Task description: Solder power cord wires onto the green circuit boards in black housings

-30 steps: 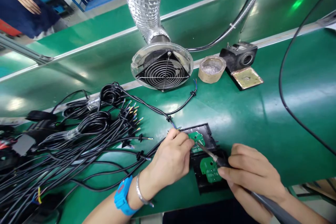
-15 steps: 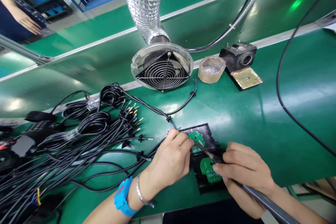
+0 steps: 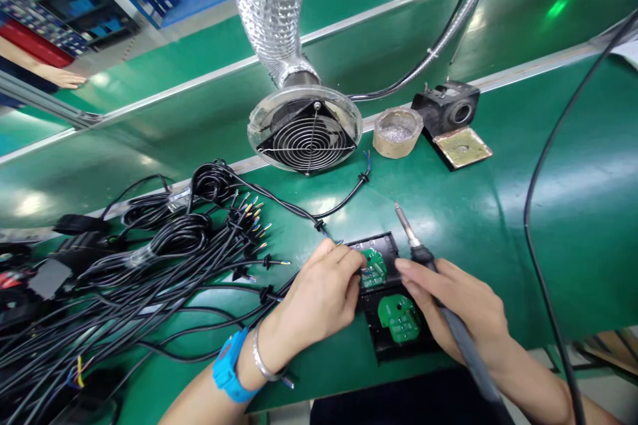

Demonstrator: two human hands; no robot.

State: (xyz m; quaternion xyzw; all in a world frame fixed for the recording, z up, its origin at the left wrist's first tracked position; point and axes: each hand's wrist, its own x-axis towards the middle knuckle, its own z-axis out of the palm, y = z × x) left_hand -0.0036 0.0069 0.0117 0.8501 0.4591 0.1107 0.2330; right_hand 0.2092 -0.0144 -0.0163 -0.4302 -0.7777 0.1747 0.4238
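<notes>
Item: grey-handled, metal-tipped soldering iron [image 3: 457, 331], grasped by right hand [image 3: 471, 309], now lifted off upper green circuit board [image 3: 375, 268] in black rectangular casing [image 3: 387, 243]; heating there presumably paused. Item: left hand [image 3: 319, 292], fingers curled at board; whether gripping, I cannot tell.

On my feed, toward twelve o'clock, I see a crinkled, shiny foil duct [image 3: 272, 6] above a fan grille [image 3: 309, 139] of bright, smooth metal wire. The worktop [image 3: 588, 226] is smooth and glossy. At two, a pot [image 3: 396, 139] looks dull and rough-rimmed. At four, the soldering iron [image 3: 461, 339] has a metal barrel and matt handle. Toward five, matt plastic housings [image 3: 391, 247] carry slightly glossy boards [image 3: 399, 320]. Sleek cables [image 3: 179, 272] shine at eight; at seven, a matt wristband [image 3: 230, 368] and polished metal bangle [image 3: 259, 360].
</notes>
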